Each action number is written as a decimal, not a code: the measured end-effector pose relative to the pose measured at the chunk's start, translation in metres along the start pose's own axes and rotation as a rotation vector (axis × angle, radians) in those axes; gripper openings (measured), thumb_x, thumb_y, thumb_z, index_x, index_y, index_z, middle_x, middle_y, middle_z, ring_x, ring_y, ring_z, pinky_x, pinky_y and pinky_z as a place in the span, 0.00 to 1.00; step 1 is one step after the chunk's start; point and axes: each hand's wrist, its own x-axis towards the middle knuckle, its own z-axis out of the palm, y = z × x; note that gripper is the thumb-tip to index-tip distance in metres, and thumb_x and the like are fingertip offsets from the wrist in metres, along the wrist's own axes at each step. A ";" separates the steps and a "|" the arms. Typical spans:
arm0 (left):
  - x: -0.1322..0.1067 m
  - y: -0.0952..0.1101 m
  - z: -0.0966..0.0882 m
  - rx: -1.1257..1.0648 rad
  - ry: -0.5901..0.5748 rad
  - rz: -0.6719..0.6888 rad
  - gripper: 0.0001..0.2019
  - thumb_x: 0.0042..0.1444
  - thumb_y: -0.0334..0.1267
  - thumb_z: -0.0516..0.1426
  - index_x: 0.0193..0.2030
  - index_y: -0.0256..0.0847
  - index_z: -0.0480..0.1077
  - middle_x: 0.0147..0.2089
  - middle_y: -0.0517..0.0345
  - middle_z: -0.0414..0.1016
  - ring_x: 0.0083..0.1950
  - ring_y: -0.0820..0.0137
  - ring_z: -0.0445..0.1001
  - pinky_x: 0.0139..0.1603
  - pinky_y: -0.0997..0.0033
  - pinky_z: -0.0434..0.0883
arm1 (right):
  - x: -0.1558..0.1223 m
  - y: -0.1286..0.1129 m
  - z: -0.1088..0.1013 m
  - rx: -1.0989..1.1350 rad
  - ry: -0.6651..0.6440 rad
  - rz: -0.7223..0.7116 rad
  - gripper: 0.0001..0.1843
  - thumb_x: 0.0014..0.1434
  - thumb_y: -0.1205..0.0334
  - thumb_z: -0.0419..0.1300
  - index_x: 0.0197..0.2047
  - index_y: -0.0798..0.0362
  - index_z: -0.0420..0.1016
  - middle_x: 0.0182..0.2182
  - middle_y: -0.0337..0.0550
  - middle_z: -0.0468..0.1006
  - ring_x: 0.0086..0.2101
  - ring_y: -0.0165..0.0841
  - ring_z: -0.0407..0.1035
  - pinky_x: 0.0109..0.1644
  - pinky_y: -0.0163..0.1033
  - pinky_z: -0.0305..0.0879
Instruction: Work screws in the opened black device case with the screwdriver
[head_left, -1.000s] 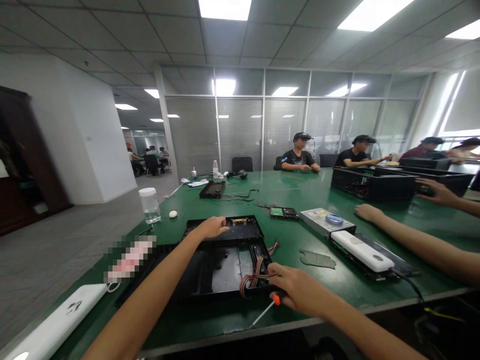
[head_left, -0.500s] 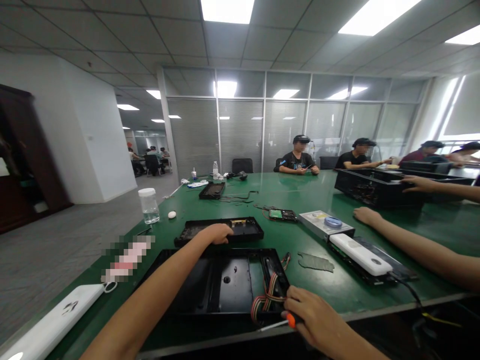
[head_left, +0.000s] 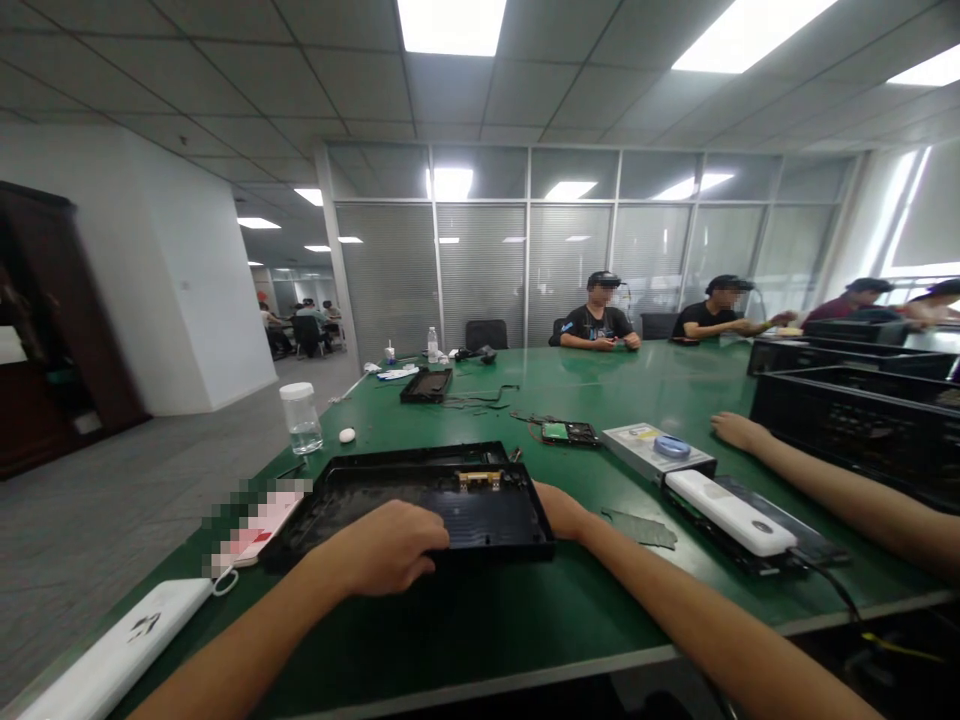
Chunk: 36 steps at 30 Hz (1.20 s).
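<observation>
A black plastic cover (head_left: 420, 495), shaped like a shallow tray with a small gold connector at its far side, lies level in front of me just above the green table (head_left: 525, 610). My left hand (head_left: 386, 548) curls its fingers over the near edge of the cover. At the cover's right edge, my right hand (head_left: 561, 510) grips it with the fingertips hidden behind the rim. Whatever lies beneath the cover is hidden.
A co-worker's forearm (head_left: 825, 488) lies on the table at right, beside black crates (head_left: 855, 420). Nearby are a silver drive (head_left: 649, 448), a white device (head_left: 731, 512), a circuit board (head_left: 568, 432), a clear jar (head_left: 301, 418) and a white box (head_left: 120, 650). Other people sit at the far end.
My left hand drew the black cover toward me, over the open black base with its ribbon cables. My right hand no longer holds the orange-handled screwdriver and now grips the cover's right edge.
</observation>
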 end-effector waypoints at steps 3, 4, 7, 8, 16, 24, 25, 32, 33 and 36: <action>-0.012 0.015 0.014 -0.028 -0.042 0.002 0.01 0.51 0.33 0.55 0.32 0.41 0.67 0.35 0.60 0.71 0.37 0.69 0.70 0.38 0.73 0.64 | -0.015 0.014 -0.005 -0.041 0.001 -0.028 0.19 0.55 0.64 0.49 0.51 0.51 0.64 0.54 0.46 0.60 0.44 0.34 0.65 0.46 0.39 0.62; -0.013 0.019 0.018 -0.034 -0.056 0.004 0.02 0.51 0.33 0.55 0.32 0.41 0.67 0.34 0.60 0.71 0.37 0.69 0.70 0.38 0.73 0.64 | -0.020 0.019 -0.006 -0.062 0.003 -0.022 0.20 0.55 0.64 0.50 0.52 0.50 0.63 0.56 0.46 0.58 0.45 0.34 0.64 0.47 0.39 0.62; -0.014 0.024 0.032 -0.046 -0.086 0.010 0.02 0.50 0.33 0.55 0.32 0.42 0.67 0.34 0.60 0.72 0.37 0.67 0.70 0.38 0.71 0.64 | -0.029 0.036 -0.010 -0.124 0.001 0.019 0.19 0.55 0.65 0.50 0.51 0.50 0.64 0.56 0.47 0.58 0.47 0.35 0.63 0.48 0.41 0.60; -0.014 0.025 0.036 -0.053 -0.096 0.013 0.02 0.50 0.33 0.55 0.32 0.42 0.68 0.34 0.59 0.72 0.37 0.67 0.70 0.38 0.71 0.65 | -0.030 0.042 -0.010 -0.136 -0.003 0.039 0.18 0.55 0.65 0.50 0.50 0.50 0.66 0.55 0.48 0.60 0.47 0.36 0.63 0.49 0.42 0.60; -0.015 0.034 0.058 -0.118 -0.141 -0.037 0.04 0.49 0.33 0.53 0.32 0.43 0.69 0.34 0.55 0.73 0.37 0.65 0.71 0.38 0.68 0.65 | -0.042 0.073 -0.014 0.047 0.076 0.229 0.14 0.55 0.66 0.50 0.42 0.51 0.72 0.45 0.45 0.71 0.45 0.34 0.64 0.50 0.41 0.58; -0.001 0.005 0.065 -0.169 -0.263 -0.191 0.07 0.42 0.39 0.58 0.31 0.43 0.72 0.32 0.56 0.74 0.35 0.64 0.71 0.31 0.72 0.65 | -0.007 0.030 0.008 0.547 0.236 0.376 0.21 0.60 0.54 0.44 0.53 0.53 0.63 0.44 0.46 0.71 0.29 0.29 0.68 0.37 0.39 0.66; 0.004 -0.003 0.064 -0.216 -0.303 -0.204 0.10 0.41 0.42 0.60 0.31 0.43 0.72 0.31 0.57 0.73 0.33 0.66 0.71 0.28 0.74 0.64 | -0.002 0.022 0.009 0.558 0.225 0.319 0.21 0.59 0.54 0.45 0.52 0.53 0.64 0.45 0.46 0.70 0.32 0.30 0.68 0.39 0.40 0.65; 0.079 -0.042 0.055 -0.276 -0.073 -0.056 0.13 0.49 0.45 0.56 0.39 0.41 0.70 0.31 0.60 0.72 0.31 0.73 0.69 0.29 0.78 0.62 | -0.001 0.010 -0.001 0.471 0.174 0.174 0.14 0.59 0.57 0.48 0.42 0.54 0.70 0.46 0.47 0.67 0.45 0.33 0.62 0.51 0.40 0.56; 0.094 -0.042 0.059 -0.231 -0.024 0.007 0.11 0.49 0.42 0.57 0.39 0.41 0.70 0.31 0.60 0.72 0.33 0.72 0.69 0.32 0.78 0.63 | -0.002 0.011 -0.001 0.459 0.172 0.169 0.14 0.59 0.58 0.48 0.41 0.54 0.70 0.46 0.46 0.67 0.45 0.33 0.62 0.51 0.40 0.56; 0.130 -0.035 0.076 -0.103 0.105 0.150 0.09 0.49 0.38 0.58 0.39 0.42 0.70 0.38 0.57 0.71 0.42 0.68 0.67 0.41 0.75 0.63 | -0.003 0.014 -0.001 0.427 0.180 0.165 0.12 0.58 0.59 0.49 0.40 0.55 0.69 0.43 0.46 0.67 0.43 0.32 0.63 0.50 0.40 0.57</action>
